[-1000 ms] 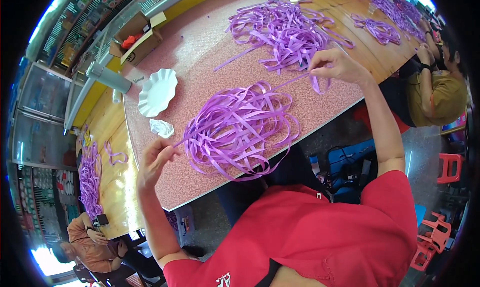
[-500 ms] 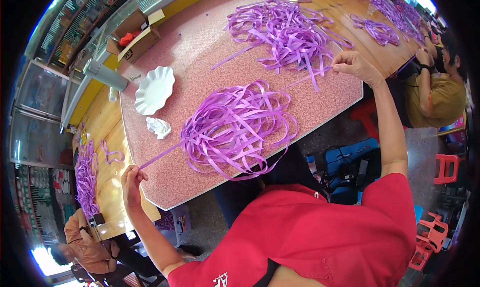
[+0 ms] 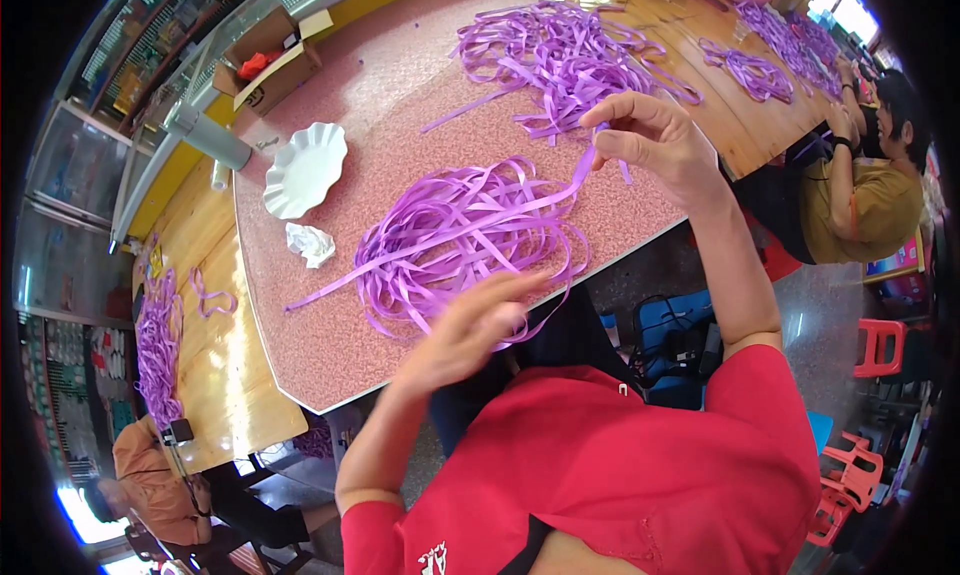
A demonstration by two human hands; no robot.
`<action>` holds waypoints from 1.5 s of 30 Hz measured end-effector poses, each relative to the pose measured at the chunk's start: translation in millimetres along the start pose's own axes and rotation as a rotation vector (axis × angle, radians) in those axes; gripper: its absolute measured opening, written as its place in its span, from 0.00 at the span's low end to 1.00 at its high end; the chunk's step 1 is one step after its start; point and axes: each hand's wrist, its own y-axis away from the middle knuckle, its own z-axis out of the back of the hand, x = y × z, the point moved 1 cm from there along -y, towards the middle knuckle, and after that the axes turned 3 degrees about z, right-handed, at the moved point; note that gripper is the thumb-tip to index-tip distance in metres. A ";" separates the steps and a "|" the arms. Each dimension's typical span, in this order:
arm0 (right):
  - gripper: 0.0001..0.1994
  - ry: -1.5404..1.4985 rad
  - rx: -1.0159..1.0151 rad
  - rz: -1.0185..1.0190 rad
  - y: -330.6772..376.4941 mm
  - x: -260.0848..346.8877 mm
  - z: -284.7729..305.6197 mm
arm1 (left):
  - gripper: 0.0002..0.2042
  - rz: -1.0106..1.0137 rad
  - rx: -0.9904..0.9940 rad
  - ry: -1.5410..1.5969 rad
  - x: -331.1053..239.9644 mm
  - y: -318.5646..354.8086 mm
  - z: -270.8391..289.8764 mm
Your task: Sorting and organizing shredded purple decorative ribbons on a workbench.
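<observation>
A loose, looped heap of purple ribbon point(image 3: 440, 235) lies on the pink speckled table point(image 3: 330, 350) in front of me. My right hand point(image 3: 655, 145), raised at the heap's far right, pinches a strand of this ribbon between thumb and fingers. My left hand point(image 3: 470, 330) is over the near edge of the heap, smeared by motion, its fingers stretched out and holding nothing I can see. One ribbon tail sticks out across the table toward the left. Beyond my right hand a second purple ribbon pile point(image 3: 560, 60) partly overlaps it in view.
A white scalloped dish point(image 3: 305, 172), crumpled white paper point(image 3: 311, 245), a grey-green bottle point(image 3: 210, 137) and an open cardboard box point(image 3: 275, 70) stand to the left. Co-workers sit at right point(image 3: 860, 185) and lower left point(image 3: 160, 485), near more ribbon. Red stools point(image 3: 880, 348) stand at right.
My left hand has let go of the ribbon tail at the left and moved right to the heap's near edge. My right hand has come left and nearer, still pinching ribbon.
</observation>
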 end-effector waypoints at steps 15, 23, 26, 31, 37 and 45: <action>0.10 -0.233 -0.555 0.181 60.3 -27.6 10.8 | 0.22 -0.334 -0.598 1.060 -2.2 -69.7 30.4; 0.12 -0.647 -0.759 0.117 108.3 -75.8 157.6 | 0.20 -0.384 -1.005 1.003 58.4 23.4 135.9; 0.14 -0.636 -0.904 0.059 123.0 -95.5 195.6 | 0.19 -0.357 -1.021 0.886 60.6 31.0 135.4; 0.14 -0.397 -0.742 0.174 77.5 -66.5 133.5 | 0.17 -0.246 -1.007 0.428 41.2 13.6 99.1; 0.13 0.409 -0.217 0.330 8.0 -11.8 -38.8 | 0.18 -0.151 -0.778 -0.007 -3.0 -14.9 54.2; 0.10 0.580 0.117 0.495 -27.2 -8.0 -111.7 | 0.08 -0.220 -0.661 -0.356 -19.3 -26.1 41.7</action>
